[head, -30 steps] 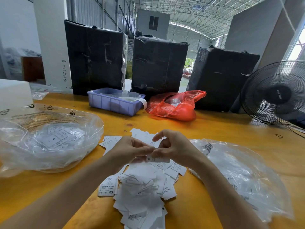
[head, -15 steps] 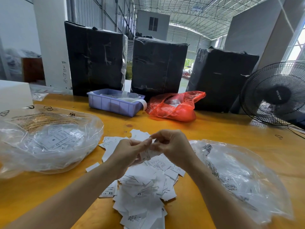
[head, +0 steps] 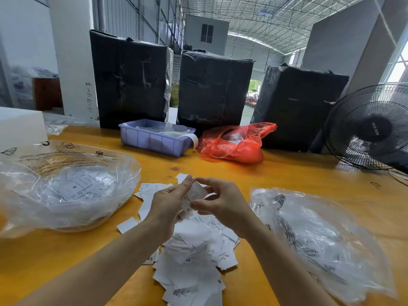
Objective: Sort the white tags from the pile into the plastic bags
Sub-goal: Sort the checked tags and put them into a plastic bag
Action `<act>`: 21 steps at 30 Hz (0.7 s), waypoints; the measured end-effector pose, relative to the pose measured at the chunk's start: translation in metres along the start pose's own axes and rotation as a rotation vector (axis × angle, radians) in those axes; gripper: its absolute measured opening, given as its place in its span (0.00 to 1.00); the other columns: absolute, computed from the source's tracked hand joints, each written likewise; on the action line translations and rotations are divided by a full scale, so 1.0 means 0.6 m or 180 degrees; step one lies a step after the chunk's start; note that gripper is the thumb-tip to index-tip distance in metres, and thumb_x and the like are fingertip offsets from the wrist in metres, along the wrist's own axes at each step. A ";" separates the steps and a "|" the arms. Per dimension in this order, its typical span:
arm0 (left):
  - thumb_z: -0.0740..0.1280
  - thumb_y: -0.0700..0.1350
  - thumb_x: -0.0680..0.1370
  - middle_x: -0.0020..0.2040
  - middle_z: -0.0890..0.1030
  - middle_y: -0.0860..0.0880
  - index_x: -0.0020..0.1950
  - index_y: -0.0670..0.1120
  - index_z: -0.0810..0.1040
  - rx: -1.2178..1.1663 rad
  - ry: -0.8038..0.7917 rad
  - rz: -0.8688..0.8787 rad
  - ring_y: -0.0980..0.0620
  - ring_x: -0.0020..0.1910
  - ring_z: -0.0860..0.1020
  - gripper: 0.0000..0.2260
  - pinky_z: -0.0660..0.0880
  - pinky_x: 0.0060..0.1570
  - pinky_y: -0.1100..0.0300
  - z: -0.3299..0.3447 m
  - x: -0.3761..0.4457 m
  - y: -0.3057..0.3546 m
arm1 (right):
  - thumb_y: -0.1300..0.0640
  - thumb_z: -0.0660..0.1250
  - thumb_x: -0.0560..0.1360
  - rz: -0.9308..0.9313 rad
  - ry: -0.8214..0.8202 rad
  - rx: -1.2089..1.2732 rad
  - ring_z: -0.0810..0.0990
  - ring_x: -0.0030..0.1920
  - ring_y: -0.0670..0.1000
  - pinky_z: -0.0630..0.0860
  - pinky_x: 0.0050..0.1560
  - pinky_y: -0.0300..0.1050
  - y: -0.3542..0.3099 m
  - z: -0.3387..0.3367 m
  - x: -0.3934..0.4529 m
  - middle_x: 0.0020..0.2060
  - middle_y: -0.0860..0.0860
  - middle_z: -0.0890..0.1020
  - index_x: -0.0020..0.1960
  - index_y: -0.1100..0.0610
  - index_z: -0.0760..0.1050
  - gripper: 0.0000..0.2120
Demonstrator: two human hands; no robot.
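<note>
A pile of white tags lies on the yellow table in front of me. Above its far end, my left hand and my right hand together hold a white tag upright, pinched between fingers and thumbs. A clear plastic bag with several tags inside sits to the left. Another clear plastic bag lies flat to the right of the pile.
A purple tray and a red plastic bag sit further back. Three black-wrapped bales stand behind them. A black fan stands at the far right, and a white box at the far left.
Both hands have lifted a tag up from the pile and turned it upright. A loose tag now lies on the table left of the pile.
</note>
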State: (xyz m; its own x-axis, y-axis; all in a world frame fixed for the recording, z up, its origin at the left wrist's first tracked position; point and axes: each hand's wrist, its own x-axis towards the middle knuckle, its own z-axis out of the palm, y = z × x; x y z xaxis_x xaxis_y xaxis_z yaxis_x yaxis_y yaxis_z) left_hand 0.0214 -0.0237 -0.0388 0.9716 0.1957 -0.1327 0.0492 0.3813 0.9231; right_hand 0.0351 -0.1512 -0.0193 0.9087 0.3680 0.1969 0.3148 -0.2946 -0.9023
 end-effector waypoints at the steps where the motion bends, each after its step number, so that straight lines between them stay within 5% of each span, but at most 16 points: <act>1: 0.69 0.51 0.73 0.42 0.80 0.43 0.46 0.43 0.81 -0.0021 0.0009 -0.0001 0.46 0.43 0.76 0.12 0.71 0.46 0.53 0.000 0.000 0.000 | 0.69 0.73 0.69 -0.0012 0.0018 0.0082 0.82 0.38 0.51 0.82 0.45 0.45 0.000 0.000 0.000 0.43 0.54 0.80 0.65 0.60 0.73 0.25; 8: 0.71 0.47 0.73 0.41 0.81 0.44 0.43 0.42 0.81 0.0443 -0.0248 -0.0141 0.46 0.41 0.75 0.08 0.72 0.38 0.57 -0.012 0.007 0.011 | 0.68 0.68 0.73 -0.0175 0.0515 0.0200 0.78 0.30 0.49 0.79 0.36 0.41 0.009 -0.012 0.007 0.33 0.59 0.80 0.49 0.65 0.81 0.06; 16: 0.73 0.54 0.64 0.35 0.83 0.46 0.45 0.40 0.83 0.0954 -0.0563 -0.0128 0.52 0.30 0.77 0.19 0.73 0.29 0.63 -0.030 0.017 0.027 | 0.66 0.68 0.74 -0.0043 0.0732 0.0208 0.76 0.26 0.44 0.71 0.29 0.33 0.020 -0.022 0.009 0.31 0.55 0.82 0.43 0.64 0.81 0.03; 21: 0.75 0.45 0.67 0.34 0.82 0.45 0.43 0.39 0.84 0.1073 -0.0553 0.0000 0.55 0.26 0.77 0.10 0.75 0.28 0.65 -0.034 0.019 0.022 | 0.66 0.68 0.74 -0.0090 0.0715 0.0106 0.77 0.28 0.47 0.73 0.30 0.33 0.018 -0.020 0.009 0.34 0.58 0.82 0.46 0.64 0.81 0.04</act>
State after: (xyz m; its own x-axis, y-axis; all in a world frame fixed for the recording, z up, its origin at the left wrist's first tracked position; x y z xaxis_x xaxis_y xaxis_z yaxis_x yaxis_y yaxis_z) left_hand 0.0285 0.0022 -0.0354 0.9949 0.0286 -0.0963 0.0946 0.0569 0.9939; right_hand 0.0469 -0.1630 -0.0232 0.9390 0.1689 0.2995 0.3352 -0.2564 -0.9066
